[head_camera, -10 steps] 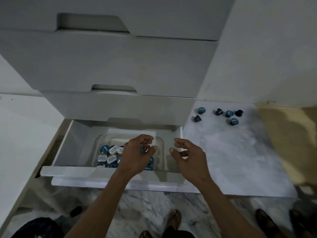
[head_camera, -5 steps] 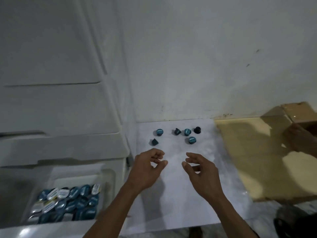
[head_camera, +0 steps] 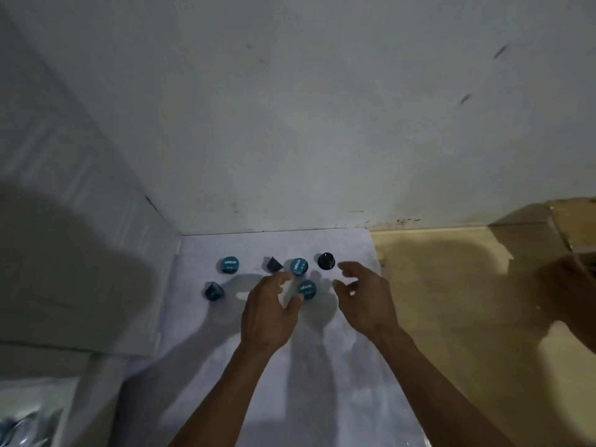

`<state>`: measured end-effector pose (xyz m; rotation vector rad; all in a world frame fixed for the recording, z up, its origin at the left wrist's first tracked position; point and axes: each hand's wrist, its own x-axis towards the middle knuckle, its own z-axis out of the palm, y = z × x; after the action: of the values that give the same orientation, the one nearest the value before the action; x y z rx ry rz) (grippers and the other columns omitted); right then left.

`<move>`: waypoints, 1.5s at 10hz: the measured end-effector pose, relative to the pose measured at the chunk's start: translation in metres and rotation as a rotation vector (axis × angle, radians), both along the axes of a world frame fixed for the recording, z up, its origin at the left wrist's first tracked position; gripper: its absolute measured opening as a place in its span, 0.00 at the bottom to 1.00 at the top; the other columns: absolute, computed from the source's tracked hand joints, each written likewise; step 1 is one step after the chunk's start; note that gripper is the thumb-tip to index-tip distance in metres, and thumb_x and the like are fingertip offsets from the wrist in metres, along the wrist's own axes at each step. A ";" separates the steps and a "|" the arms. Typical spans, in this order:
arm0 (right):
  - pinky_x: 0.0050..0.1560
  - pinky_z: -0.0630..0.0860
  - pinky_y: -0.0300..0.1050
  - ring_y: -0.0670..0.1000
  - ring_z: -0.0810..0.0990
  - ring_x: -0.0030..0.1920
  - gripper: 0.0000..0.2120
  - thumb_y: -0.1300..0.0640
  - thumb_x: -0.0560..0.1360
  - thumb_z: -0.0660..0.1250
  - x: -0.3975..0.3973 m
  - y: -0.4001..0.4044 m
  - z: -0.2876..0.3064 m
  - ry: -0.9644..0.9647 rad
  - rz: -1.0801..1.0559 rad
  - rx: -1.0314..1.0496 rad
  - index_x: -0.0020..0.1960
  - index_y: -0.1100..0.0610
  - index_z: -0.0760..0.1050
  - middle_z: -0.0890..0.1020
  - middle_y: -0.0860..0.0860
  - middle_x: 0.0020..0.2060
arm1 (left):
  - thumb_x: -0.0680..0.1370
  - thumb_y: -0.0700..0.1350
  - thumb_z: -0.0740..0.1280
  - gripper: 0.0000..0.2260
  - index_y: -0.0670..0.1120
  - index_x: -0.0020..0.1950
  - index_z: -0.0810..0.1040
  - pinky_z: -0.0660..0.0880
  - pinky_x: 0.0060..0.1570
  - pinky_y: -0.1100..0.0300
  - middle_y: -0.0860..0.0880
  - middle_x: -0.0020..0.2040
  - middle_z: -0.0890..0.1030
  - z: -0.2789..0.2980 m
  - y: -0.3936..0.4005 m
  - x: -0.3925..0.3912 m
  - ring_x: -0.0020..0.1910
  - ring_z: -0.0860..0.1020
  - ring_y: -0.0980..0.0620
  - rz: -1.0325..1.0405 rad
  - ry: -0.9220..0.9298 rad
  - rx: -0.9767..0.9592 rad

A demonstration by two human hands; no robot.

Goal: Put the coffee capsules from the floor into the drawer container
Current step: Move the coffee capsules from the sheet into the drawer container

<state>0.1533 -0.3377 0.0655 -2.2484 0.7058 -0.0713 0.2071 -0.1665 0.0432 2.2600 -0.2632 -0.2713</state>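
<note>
My left hand [head_camera: 267,312]: out over the white sheet [head_camera: 290,382], fingers loosely spread and half bent, holding nothing; the fingertips reach toward the middle capsules, the thumb tip right at the near edge of the near teal capsule [head_camera: 306,289]. Whether it touches, I cannot tell.
My right hand [head_camera: 366,301]: beside the left, to its right, fingers spread and relaxed, holding nothing; the forefinger points at the black capsule [head_camera: 326,261], close to it but apart.
Capsules between my hands: the near teal capsule lies label up in the gap; just beyond it is the far teal capsule [head_camera: 299,266], label up too.
Capsules in the far row: from left to right, the left teal capsule [head_camera: 229,264], a dark capsule on its side [head_camera: 273,264], the far teal capsule and the black capsule.
Capsule at near left: the tipped teal capsule [head_camera: 213,291] lies alone, well left of my left hand.
White sheet: spread on the floor, all six capsules on it, reaching to the wall [head_camera: 306,108] at the far side.
Drawer container: only a blurred corner [head_camera: 22,417] at the near left, with bluish shapes inside; I cannot make them out.
Cabinet [head_camera: 64,237]: white, along the left of the sheet.
Cardboard [head_camera: 451,301]: tan, flat on the floor, right of the sheet.
Another hand [head_camera: 571,291]: at the right edge, over the cardboard, in shadow.
</note>
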 end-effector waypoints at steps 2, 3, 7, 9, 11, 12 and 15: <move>0.59 0.75 0.49 0.56 0.76 0.63 0.23 0.55 0.77 0.66 0.055 -0.019 -0.049 0.071 0.132 -0.105 0.71 0.52 0.69 0.74 0.55 0.67 | 0.72 0.54 0.74 0.22 0.51 0.63 0.73 0.78 0.53 0.56 0.52 0.59 0.78 -0.055 -0.025 0.003 0.57 0.76 0.52 -0.030 -0.054 0.036; 0.58 0.75 0.52 0.58 0.73 0.63 0.25 0.55 0.77 0.67 0.065 -0.023 -0.067 0.106 0.200 -0.164 0.72 0.50 0.67 0.72 0.56 0.66 | 0.71 0.56 0.73 0.21 0.48 0.59 0.74 0.79 0.50 0.54 0.50 0.55 0.79 -0.070 -0.031 -0.002 0.53 0.78 0.51 -0.023 -0.126 0.048; 0.46 0.77 0.48 0.57 0.78 0.48 0.09 0.61 0.75 0.69 0.065 -0.026 -0.094 -0.128 0.191 -0.250 0.55 0.57 0.79 0.80 0.57 0.50 | 0.75 0.56 0.67 0.17 0.45 0.56 0.78 0.79 0.51 0.49 0.49 0.53 0.82 -0.090 -0.039 -0.005 0.52 0.79 0.50 0.017 -0.259 0.004; 0.49 0.67 0.19 0.48 0.78 0.49 0.15 0.61 0.73 0.73 0.051 -0.029 -0.099 -0.264 0.073 -0.058 0.59 0.55 0.78 0.80 0.53 0.52 | 0.74 0.44 0.74 0.12 0.43 0.56 0.79 0.79 0.51 0.47 0.48 0.52 0.82 -0.098 -0.038 -0.004 0.53 0.79 0.49 0.034 -0.347 -0.100; 0.49 0.63 0.28 0.53 0.72 0.53 0.20 0.58 0.78 0.62 0.045 -0.023 -0.107 -0.259 0.160 -0.092 0.70 0.49 0.70 0.73 0.60 0.58 | 0.74 0.45 0.74 0.13 0.41 0.56 0.79 0.79 0.51 0.48 0.47 0.52 0.82 -0.102 -0.038 -0.004 0.53 0.79 0.49 0.026 -0.371 -0.120; 0.51 0.66 0.32 0.49 0.71 0.51 0.17 0.59 0.79 0.62 0.042 -0.020 -0.106 -0.296 0.174 -0.074 0.68 0.52 0.72 0.71 0.58 0.57 | 0.74 0.45 0.74 0.13 0.41 0.55 0.80 0.79 0.50 0.47 0.47 0.52 0.82 -0.101 -0.037 -0.004 0.53 0.79 0.48 0.031 -0.377 -0.126; 0.50 0.77 0.47 0.54 0.78 0.51 0.11 0.56 0.73 0.75 0.020 -0.017 -0.128 -0.448 0.011 -0.311 0.53 0.56 0.78 0.82 0.52 0.48 | 0.74 0.41 0.74 0.13 0.39 0.56 0.80 0.79 0.54 0.54 0.45 0.52 0.83 -0.096 -0.035 -0.008 0.53 0.80 0.51 0.023 -0.446 -0.131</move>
<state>0.1734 -0.3544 -0.0620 -2.4042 0.4598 -0.6982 0.1990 -0.2011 -0.0527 2.1693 -0.4717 0.2618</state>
